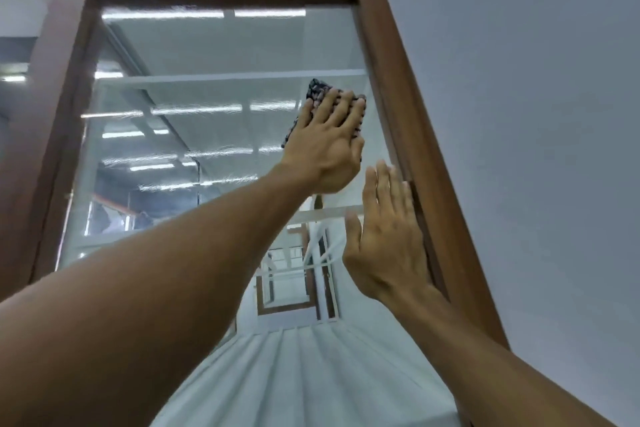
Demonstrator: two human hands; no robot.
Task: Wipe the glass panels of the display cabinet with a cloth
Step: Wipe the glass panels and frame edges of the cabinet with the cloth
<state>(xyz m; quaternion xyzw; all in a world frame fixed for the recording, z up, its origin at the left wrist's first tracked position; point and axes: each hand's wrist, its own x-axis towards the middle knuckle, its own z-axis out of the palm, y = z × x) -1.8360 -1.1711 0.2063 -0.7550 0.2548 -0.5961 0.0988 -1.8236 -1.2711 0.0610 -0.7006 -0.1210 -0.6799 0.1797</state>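
While the left hand point(327, 146) presses the dark patterned cloth point(317, 94) flat against the glass panel point(194, 135), fingers spread and pointing up, unwiped glass lies to its left toward the cabinet's left frame edge; that arm reaches up, nearly straight. The right hand point(386, 243) rests open and empty by the wooden frame point(391, 55) at the panel's right edge, bracing.

Head camera, tilted steeply upward, close against the display cabinet point(398, 55).
The single wide-angle view looks up along the glass panel point(214, 55) toward the brown top frame, at arm's reach; both forearms stretch in from the bottom edge, and a pale wall point(519, 80) fills the right side.
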